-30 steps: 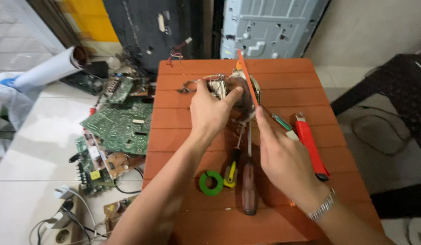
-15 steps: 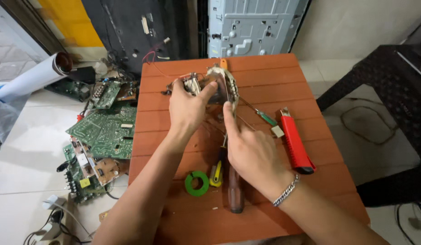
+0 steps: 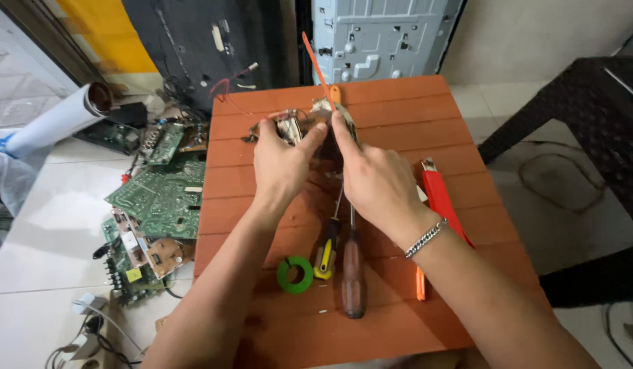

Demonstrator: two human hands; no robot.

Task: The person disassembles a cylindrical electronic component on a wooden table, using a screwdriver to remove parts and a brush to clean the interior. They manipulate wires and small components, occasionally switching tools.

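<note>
light: bright, even daylight | shadows: soft | focus: sharp | edges: slight wide-angle distortion

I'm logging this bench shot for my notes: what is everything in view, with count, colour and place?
Metal part: one, silvery, held over the table's far half.
Orange tool: one, sticking up behind the hands.
Table: one, reddish-brown slats.
Screwdrivers: two, yellow-handled and brown-handled, near edge.
Tape roll: one, green, beside them.
Red tool: one, table's right side.
Circuit boards: several, green, floor at left.
Paper roll: one, white, far left.
Left hand: gripping the part.
Right hand: on the part, bracelet on wrist.
</note>
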